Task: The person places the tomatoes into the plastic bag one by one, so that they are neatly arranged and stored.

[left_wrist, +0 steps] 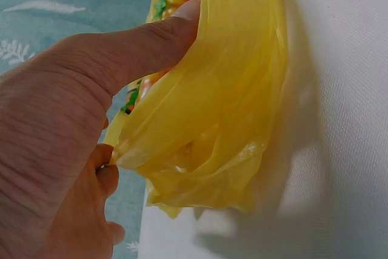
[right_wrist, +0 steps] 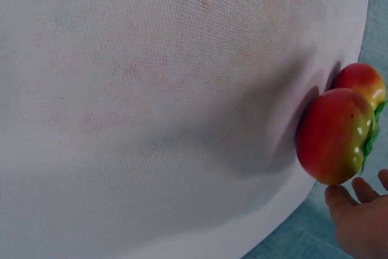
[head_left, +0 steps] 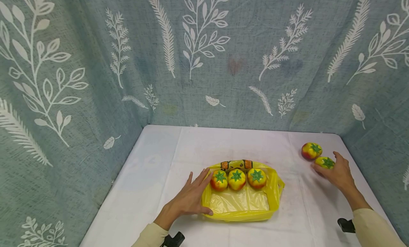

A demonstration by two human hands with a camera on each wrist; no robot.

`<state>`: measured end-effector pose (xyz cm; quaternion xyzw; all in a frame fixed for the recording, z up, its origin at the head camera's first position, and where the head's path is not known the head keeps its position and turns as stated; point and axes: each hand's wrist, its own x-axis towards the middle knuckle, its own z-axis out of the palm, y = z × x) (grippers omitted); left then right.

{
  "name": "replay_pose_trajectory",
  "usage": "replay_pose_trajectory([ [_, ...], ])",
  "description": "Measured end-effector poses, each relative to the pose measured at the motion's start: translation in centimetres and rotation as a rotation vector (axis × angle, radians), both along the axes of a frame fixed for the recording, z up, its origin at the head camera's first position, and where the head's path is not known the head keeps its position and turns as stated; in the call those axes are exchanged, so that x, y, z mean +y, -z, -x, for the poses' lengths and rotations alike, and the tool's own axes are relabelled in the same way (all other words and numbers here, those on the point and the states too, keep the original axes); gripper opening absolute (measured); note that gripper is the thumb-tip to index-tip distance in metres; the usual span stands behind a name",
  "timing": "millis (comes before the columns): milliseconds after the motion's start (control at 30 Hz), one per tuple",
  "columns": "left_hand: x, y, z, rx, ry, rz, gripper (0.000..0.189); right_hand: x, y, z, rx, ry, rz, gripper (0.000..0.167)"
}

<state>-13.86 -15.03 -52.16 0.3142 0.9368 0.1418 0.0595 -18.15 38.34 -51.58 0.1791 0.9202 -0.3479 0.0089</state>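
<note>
A yellow plastic bag (head_left: 243,215) lies on the table with its mouth spread wide, three toy tomatoes (head_left: 236,179) in a row along its far side. My left hand (head_left: 190,197) spans the bag's left end, thumb at the near rim, fingers by the far left corner. In the left wrist view the thumb (left_wrist: 145,50) lies over the bag's edge. At the right, my right hand (head_left: 340,172) reaches around the nearer of two loose tomatoes (head_left: 326,163). In the right wrist view its fingertips (right_wrist: 341,196) are right at that tomato's side. The other loose tomato (head_left: 310,151) sits just behind it.
A white cloth covers the table (head_left: 179,144). Grey-green curtains with white leaf prints (head_left: 236,62) stand behind it and along both sides. Black straps or camera mounts (head_left: 346,225) show at both wrists, beside the light sleeves.
</note>
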Motion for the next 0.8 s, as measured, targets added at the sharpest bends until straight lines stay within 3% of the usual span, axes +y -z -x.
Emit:
replay_pose_trajectory([
  [800,-0.04,-0.07,-0.09,0.007,-0.007,0.013,0.132,0.81,0.69,-0.18,-0.075,-0.006,0.015,0.108],
])
